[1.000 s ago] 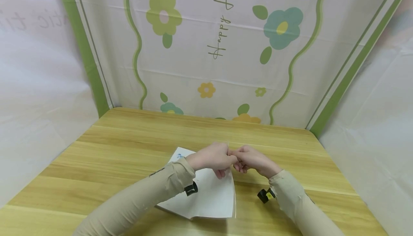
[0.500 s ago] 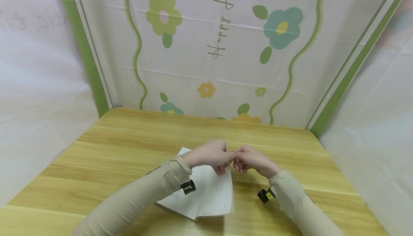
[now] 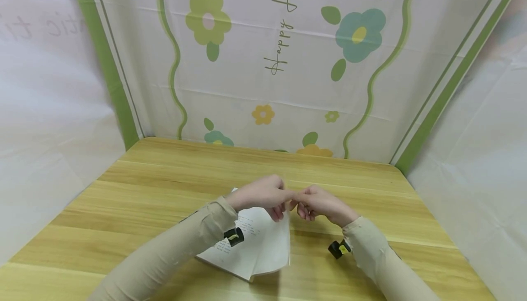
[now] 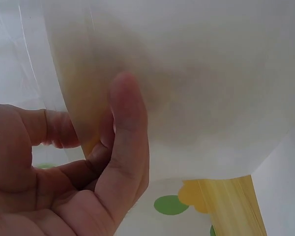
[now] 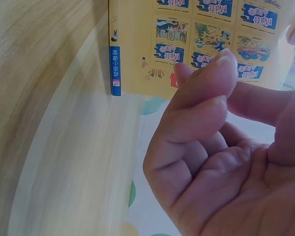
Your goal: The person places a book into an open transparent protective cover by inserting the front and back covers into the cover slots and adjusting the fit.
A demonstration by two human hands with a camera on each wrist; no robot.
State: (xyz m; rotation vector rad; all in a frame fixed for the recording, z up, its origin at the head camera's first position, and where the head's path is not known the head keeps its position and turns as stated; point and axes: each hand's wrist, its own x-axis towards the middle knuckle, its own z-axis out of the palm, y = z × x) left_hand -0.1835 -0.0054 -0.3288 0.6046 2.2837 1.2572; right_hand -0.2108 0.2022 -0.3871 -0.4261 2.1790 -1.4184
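A paperback book point(image 3: 263, 244) lies open below my hands in the head view, with printed lines showing left of a raised, curving white page point(image 3: 276, 246). My left hand point(image 3: 263, 193) pinches the raised leaves near their upper right corner; its thumb and fingers point(image 4: 128, 113) stand on opposite sides of the thin paper in the left wrist view. My right hand point(image 3: 323, 202) meets the left fingertips there. Its fingers curl in the right wrist view, before the yellow picture-covered cover point(image 5: 137, 59); the thumb tip is hidden, so I cannot see whether it pinches anything.
The book rests on a wood-grain table point(image 3: 173, 186). A white curtain point(image 3: 247, 81) printed with flowers hangs behind the table, and pale sheets point(image 3: 486, 154) hang at both sides. Small black wrist cameras point(image 3: 339, 248) hang below both sleeves.
My left hand has drawn leftward, bringing the raised pages' right edge left with it. Printed lines have come into view beneath the left wrist. My right hand has stayed in place.
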